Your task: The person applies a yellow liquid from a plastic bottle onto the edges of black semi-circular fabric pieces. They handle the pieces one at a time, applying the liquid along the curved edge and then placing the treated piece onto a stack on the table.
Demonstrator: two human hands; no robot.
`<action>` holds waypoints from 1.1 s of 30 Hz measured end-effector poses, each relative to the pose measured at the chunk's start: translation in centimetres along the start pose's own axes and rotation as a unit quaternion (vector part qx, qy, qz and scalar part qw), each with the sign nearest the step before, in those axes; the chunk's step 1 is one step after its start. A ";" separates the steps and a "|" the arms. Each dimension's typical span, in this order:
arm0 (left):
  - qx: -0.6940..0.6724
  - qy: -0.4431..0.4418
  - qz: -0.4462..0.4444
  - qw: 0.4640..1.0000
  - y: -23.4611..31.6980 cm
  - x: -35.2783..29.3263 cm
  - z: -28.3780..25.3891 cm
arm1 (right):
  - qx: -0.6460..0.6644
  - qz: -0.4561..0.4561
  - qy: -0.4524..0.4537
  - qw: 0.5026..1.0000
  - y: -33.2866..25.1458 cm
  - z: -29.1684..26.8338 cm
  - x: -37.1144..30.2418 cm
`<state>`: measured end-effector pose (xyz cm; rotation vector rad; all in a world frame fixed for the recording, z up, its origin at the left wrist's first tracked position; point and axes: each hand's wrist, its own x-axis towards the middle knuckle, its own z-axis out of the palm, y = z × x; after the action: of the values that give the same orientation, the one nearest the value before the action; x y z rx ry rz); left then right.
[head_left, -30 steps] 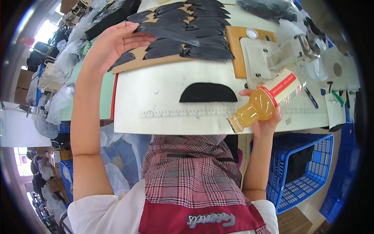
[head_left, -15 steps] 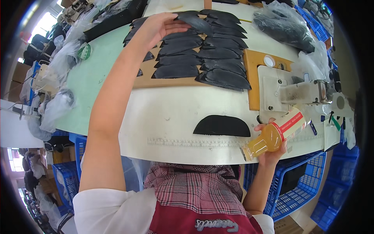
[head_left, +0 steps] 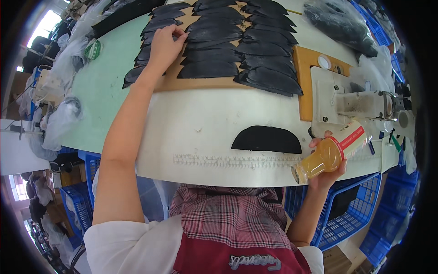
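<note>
My left hand [head_left: 166, 44] reaches over the rows of black curved pieces, its fingers bent into a pinch. Its fingertips meet the left tip of one black piece [head_left: 213, 33] in the middle column; whether they grip that edge is unclear. A tilted clear bottle [head_left: 326, 154] of yellow liquid, with a white and red label, is in my right hand [head_left: 332, 174]. The bottle's narrow end points down to the left, over the table's near edge. A single black half-oval piece [head_left: 267, 139] lies flat on the white table, left of the bottle.
Brown cardboard [head_left: 196, 84] lies under the rows. On the right stand a sewing machine [head_left: 365, 106] and an orange-brown board [head_left: 305, 86] with a small white round lid [head_left: 324, 62]. A printed ruler strip [head_left: 237, 161] runs along the near edge. Blue baskets [head_left: 351, 219] stand below.
My left hand has come back toward me and left, and the dark curved piece it held up is no longer raised. My right hand and the bottle have shifted slightly right in view.
</note>
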<state>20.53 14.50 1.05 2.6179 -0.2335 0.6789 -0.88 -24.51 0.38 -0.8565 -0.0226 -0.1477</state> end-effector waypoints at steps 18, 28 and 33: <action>-0.170 -0.159 -0.087 0.969 11.8 -12.7 -5.6 | -0.071 0.009 0.015 0.997 -0.1 0.8 0.1; -0.188 -0.079 -0.045 0.978 17.2 -18.5 -3.2 | -0.402 -0.122 -0.095 0.902 -1.0 7.6 1.3; -0.194 -0.064 -0.056 0.977 16.9 -18.7 -2.4 | -0.505 -0.161 -0.161 0.833 0.7 11.3 1.3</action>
<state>-1.06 1.44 -0.31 2.2796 -0.2301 0.3802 0.96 -15.68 7.41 -1.9389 -0.4441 -0.3448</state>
